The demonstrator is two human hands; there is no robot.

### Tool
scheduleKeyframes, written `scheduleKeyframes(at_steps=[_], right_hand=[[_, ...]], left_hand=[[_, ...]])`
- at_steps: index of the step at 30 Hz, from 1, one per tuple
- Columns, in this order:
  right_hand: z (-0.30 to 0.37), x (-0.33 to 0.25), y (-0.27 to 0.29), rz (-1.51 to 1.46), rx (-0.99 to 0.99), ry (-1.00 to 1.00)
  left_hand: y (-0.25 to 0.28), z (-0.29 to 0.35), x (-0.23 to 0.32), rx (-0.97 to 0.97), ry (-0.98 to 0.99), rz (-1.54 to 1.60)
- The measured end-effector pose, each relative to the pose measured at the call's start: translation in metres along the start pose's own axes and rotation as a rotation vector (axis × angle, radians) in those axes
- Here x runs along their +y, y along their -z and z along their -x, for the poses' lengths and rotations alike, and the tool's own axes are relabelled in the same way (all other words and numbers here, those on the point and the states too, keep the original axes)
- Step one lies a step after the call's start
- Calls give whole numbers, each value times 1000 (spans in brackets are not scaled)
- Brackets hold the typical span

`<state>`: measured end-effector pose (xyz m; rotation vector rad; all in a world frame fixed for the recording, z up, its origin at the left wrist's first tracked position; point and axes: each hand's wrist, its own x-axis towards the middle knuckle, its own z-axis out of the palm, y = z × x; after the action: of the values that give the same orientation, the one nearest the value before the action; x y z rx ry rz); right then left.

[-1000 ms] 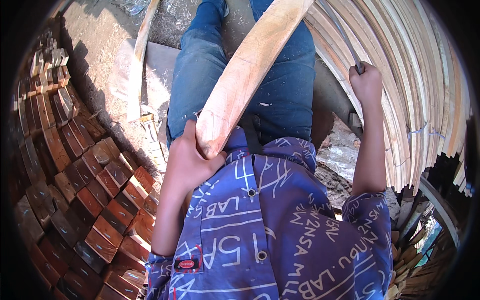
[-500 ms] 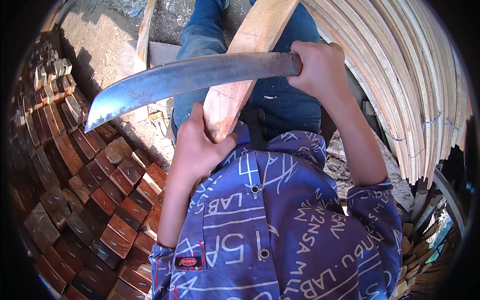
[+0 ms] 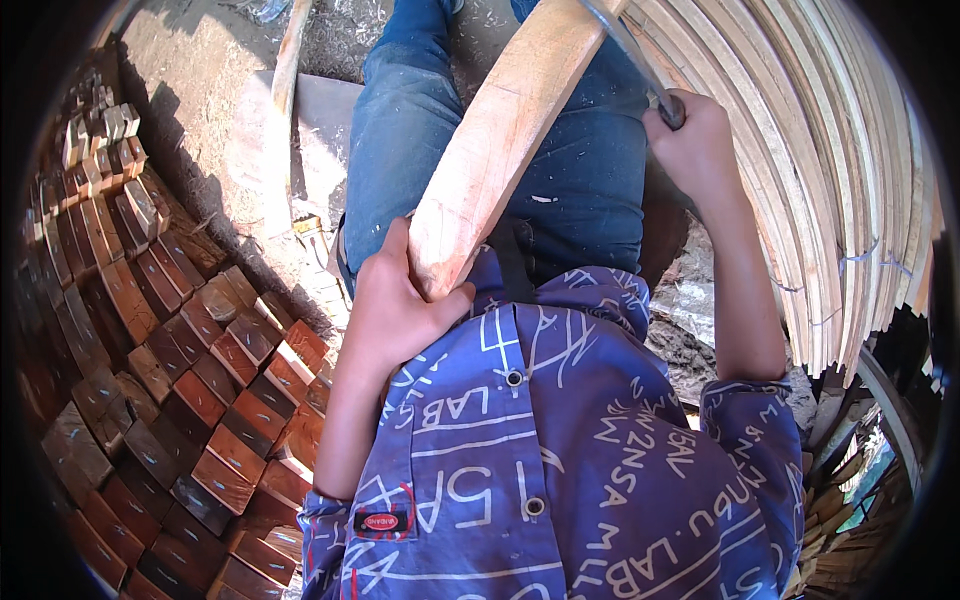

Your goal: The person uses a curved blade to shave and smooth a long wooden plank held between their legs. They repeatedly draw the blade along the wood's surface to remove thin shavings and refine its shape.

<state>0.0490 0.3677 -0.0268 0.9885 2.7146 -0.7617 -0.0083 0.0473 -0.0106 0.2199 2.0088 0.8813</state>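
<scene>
A pale, slightly curved piece of wood (image 3: 500, 140) slants up and away from my waist, between my thighs. Its near end is gripped by my left hand (image 3: 405, 300), the thumb lying across the end and the fingers along the left side. My right hand (image 3: 692, 140) is closed round the handle of a machete (image 3: 632, 48). The blade is seen nearly edge-on, pointing away and to the left over the far part of the wood. Whether its edge touches the wood I cannot tell. The wood's far end runs out of view at the top.
Stacked reddish-brown wood blocks (image 3: 215, 400) fill the left side. Long pale curved slats (image 3: 800, 170) stand bundled at the right, close to my right arm. A narrow wooden stick (image 3: 285, 110) lies on the dusty ground beyond my left leg. Wood chips dot my jeans (image 3: 400, 130).
The machete has swung from lying across the wood, flat side showing, to pointing away. My right hand has moved right and slightly down; my left hand keeps its grip.
</scene>
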Motion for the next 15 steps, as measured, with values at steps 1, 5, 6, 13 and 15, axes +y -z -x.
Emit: scheduleKeyframes(at_steps=[1, 5, 6, 13, 15], right_hand=[[14, -9, -9, 2, -8, 75], [26, -24, -17, 152, -99, 190], [25, -23, -14, 185, -83, 217], [0, 7, -6, 309, -12, 344], [-3, 14, -8, 327, 9, 340]], left_hand=[[0, -3, -3, 3, -6, -23], [0, -6, -6, 68, -87, -68], [-2, -3, -5, 108, -127, -67], [-7, 12, 15, 242, -102, -284], [-7, 12, 21, 222, -58, -287]])
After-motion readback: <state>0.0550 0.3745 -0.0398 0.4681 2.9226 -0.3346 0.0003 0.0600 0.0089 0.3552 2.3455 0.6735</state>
